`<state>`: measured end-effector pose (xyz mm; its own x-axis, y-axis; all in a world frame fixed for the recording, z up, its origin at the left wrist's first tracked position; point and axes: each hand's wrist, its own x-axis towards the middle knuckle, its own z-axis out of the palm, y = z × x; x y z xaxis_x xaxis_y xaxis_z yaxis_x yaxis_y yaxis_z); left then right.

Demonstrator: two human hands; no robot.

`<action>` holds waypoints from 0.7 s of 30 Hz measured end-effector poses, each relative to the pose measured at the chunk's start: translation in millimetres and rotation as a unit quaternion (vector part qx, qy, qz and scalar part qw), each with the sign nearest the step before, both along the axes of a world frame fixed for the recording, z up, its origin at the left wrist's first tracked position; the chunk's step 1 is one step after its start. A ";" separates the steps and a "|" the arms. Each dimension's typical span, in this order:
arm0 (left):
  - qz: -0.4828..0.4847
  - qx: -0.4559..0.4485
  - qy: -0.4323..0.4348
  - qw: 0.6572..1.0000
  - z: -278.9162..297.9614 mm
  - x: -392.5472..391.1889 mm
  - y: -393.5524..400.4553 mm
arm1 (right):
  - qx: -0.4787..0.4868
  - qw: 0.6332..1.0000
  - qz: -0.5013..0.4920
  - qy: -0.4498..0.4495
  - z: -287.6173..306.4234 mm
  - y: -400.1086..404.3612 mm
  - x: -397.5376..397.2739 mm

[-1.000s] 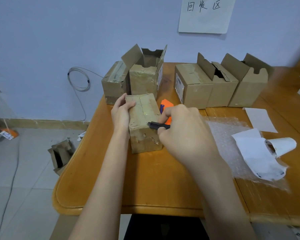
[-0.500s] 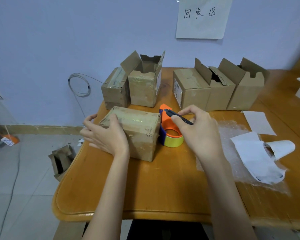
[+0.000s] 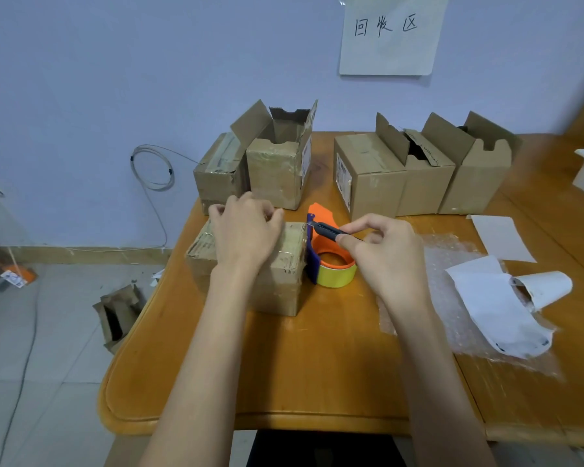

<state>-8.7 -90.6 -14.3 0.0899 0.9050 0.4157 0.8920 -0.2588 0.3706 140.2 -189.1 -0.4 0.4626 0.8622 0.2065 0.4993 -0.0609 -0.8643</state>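
A small taped cardboard box (image 3: 284, 278) lies on the wooden table (image 3: 317, 372) in front of me. My left hand (image 3: 246, 230) lies over its top, fingers curled round the far edge. My right hand (image 3: 381, 254) pinches a black utility knife (image 3: 327, 230), whose tip points left at the box's upper right edge. An orange and blue tape dispenser (image 3: 331, 264) with yellow tape stands between the box and my right hand.
Several cardboard boxes, some with open flaps, stand along the table's back (image 3: 277, 163) (image 3: 422, 170). Bubble wrap (image 3: 452, 298) and peeled white label paper (image 3: 499, 305) lie at the right. Another opened box (image 3: 115, 315) lies on the floor at the left.
The box was turned from lengthwise to crosswise. My left hand went from its side to over its top. My right hand lifted the knife off the box and holds it by the right edge.
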 end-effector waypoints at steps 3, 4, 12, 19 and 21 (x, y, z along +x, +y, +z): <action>0.071 -0.013 -0.061 0.996 3.7 2.2 3.4 | 0.000 1.000 0.009 0.004 -1.1 1.3 -1.4; 0.084 -0.019 -0.064 0.994 4.5 3.0 4.5 | -0.002 1.000 0.013 0.004 -1.5 2.1 -2.7; 0.111 -0.034 -0.080 0.990 5.1 6.1 17.4 | 0.028 1.000 -0.005 -0.003 -10.2 19.2 -8.1; 0.116 -0.031 -0.086 0.989 1.3 7.4 23.8 | 0.022 1.000 -0.011 -0.006 -13.5 32.9 -12.9; 0.117 -0.029 -0.086 0.989 0.4 7.6 23.0 | 0.016 1.000 -0.006 -0.004 -12.4 33.2 -12.6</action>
